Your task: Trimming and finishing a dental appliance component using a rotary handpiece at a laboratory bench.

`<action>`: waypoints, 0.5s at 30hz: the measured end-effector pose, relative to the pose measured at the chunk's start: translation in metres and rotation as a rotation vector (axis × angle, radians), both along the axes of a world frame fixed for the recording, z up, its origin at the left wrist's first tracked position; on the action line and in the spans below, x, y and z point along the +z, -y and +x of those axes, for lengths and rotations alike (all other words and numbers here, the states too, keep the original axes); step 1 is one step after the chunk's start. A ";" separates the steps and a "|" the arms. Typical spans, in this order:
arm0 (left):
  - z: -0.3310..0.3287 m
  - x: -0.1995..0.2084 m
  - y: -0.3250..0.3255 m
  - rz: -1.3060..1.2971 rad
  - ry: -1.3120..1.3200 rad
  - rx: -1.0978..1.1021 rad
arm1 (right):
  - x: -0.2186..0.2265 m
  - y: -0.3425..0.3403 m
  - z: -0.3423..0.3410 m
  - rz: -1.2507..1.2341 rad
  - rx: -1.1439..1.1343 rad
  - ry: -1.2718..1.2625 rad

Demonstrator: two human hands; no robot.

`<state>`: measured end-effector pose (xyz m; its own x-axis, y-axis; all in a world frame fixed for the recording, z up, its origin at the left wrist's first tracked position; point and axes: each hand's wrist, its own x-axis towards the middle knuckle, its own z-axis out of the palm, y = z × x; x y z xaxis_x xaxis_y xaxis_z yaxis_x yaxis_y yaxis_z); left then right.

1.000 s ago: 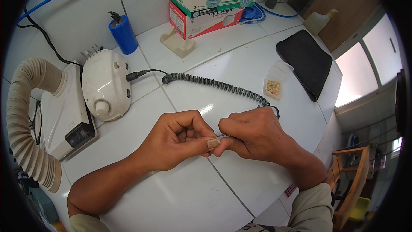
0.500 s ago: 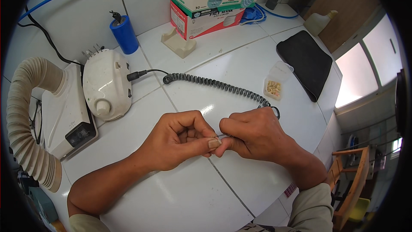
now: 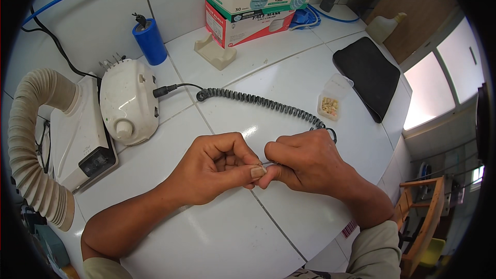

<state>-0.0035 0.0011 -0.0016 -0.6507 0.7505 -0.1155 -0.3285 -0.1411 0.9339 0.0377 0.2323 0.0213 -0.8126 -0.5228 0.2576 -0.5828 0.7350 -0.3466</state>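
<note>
While both hands are brought together over the near middle of the white tiled worktop (image 3: 206, 232), as seen in the head view, a small pale piece (image 3: 263, 169) is pinched at the fingertips of the left hand (image 3: 212, 168). Its thumb and index finger are closed right onto the piece, with no gap showing, and the other fingers are loosely curled behind. The right hand (image 3: 312, 163) is curled inward just beside it, the thumb set against the left fingertips. A thin grey shaft (image 3: 270, 163) shows between the hands and seems to be gripped by the right fingers; its rest is hidden, as is most of the piece.

To the far side, a coiled cable (image 3: 258, 99) is led from the white control unit (image 3: 129, 106) on the left to behind the right hand. A clear box (image 3: 329, 118) of small pale pieces (image 3: 329, 105) is placed beyond the right hand, near a black mat (image 3: 368, 77).

For good control, the pinch is best held firm but not crushing, and the right thumb is best used as a brace, so that only small movements are made. The left fingertips should be kept out of the shaft's line, and the cable should be left slack.
</note>
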 end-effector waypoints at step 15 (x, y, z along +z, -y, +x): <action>0.000 0.001 0.000 -0.005 -0.009 -0.001 | 0.001 0.002 0.001 -0.029 -0.013 0.027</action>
<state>-0.0033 0.0009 -0.0011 -0.6508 0.7508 -0.1131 -0.3200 -0.1362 0.9376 0.0386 0.2303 0.0220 -0.8262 -0.5049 0.2500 -0.5633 0.7319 -0.3835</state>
